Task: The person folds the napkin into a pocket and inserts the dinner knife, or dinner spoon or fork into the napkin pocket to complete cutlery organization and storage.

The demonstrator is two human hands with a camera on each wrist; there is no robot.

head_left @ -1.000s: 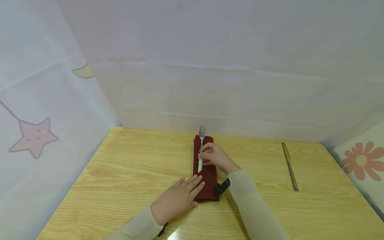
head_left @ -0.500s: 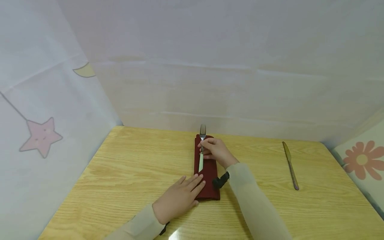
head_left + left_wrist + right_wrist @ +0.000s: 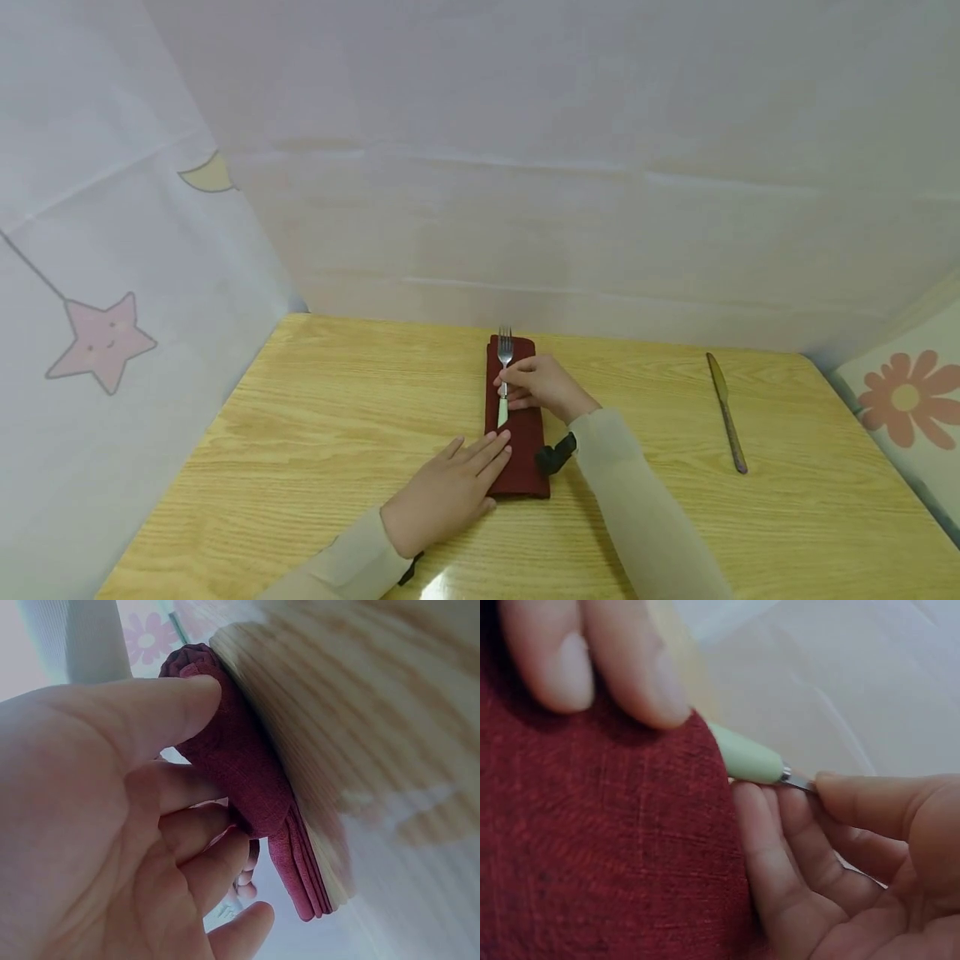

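Note:
A folded dark red napkin (image 3: 525,467) lies on the wooden table, its layers visible in the left wrist view. A fork (image 3: 506,346) with a pale green handle (image 3: 746,756) lies along it, tines pointing away from me, and the handle's lower end is hidden inside the napkin's fold. My right hand (image 3: 547,386) pinches the fork's metal neck between thumb and fingers. My left hand (image 3: 442,502) rests with straight fingers on the napkin's lower left part, beside the fold's opening; in the right wrist view two of its fingertips (image 3: 649,694) press on the cloth.
A table knife (image 3: 726,414) lies on the table (image 3: 360,392) to the right, apart from the napkin. Pale cloth walls (image 3: 480,167) with printed figures stand at the back and sides of the table.
The fork has slid toward me, so less of its handle shows outside the fold. My right hand first moved up to the fork's neck, then came down with it. My left hand stayed in place.

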